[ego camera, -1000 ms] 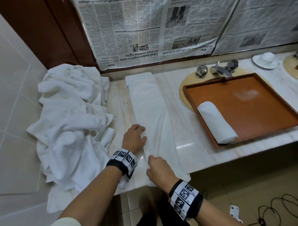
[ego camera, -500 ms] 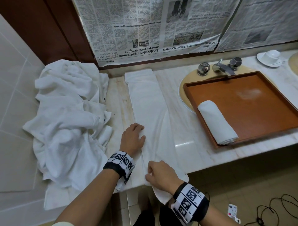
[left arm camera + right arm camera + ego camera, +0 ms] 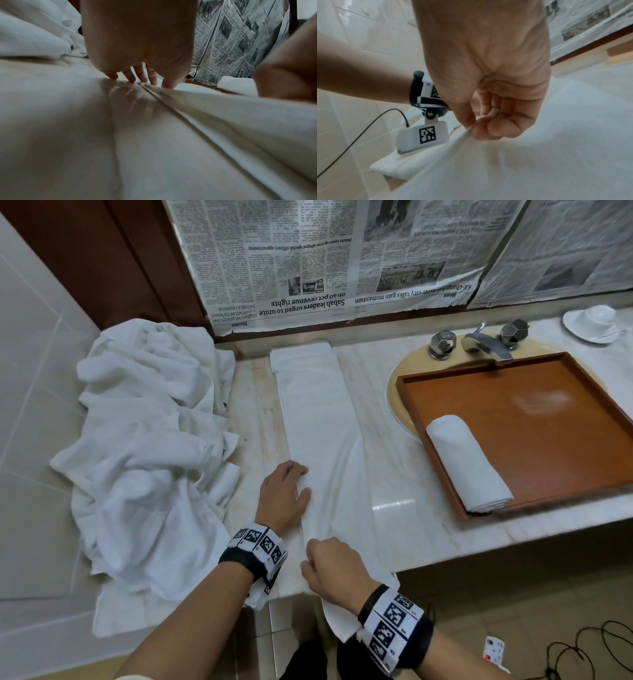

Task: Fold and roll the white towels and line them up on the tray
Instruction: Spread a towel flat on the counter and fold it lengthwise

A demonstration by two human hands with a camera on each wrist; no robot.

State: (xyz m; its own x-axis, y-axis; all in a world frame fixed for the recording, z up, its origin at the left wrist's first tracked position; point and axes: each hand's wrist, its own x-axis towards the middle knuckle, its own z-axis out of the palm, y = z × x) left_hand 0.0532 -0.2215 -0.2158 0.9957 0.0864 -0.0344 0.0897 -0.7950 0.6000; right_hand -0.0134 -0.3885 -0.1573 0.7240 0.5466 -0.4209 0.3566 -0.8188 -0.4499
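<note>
- Head view: a long white terry towel folded into a narrow strip point(image 3: 318, 419) lies on the pale marble counter point(image 3: 383, 419), its long axis running from 12 o'clock at the wall to 6 o'clock, where its near end hangs over the counter edge.
- Left hand point(image 3: 282, 494) rests at the strip's 9 o'clock edge, fingers nearly straight and pressing the layered hem, as the left wrist view point(image 3: 137, 44) confirms; it grasps nothing.
- Right hand point(image 3: 334, 568) is at the near end, toward 6 o'clock, clenched around a pinch of cloth; the right wrist view shows thumb and curled fingers point(image 3: 489, 108) nipping the towel's edge.
- My reading: rolling must run along that long axis, from 6 toward 12 o'clock, and the right hand is nearer the starting end while the left steadies the side.
- One rolled white towel point(image 3: 467, 463) already lies in the brown wooden tray point(image 3: 565, 446) at 3 o'clock, near its front left corner; the tray sits over the basin.
- Loose heap of crumpled white towels point(image 3: 144, 446) waits at 9 o'clock.
- Newspaper sheets point(image 3: 325, 258) hang upside down on the wall; legible headlines: "Sabah leaders urged to unite" and "on 40 pct revenue rights".
- Black-and-white square marker bands point(image 3: 257, 546) wrap both wrists.
</note>
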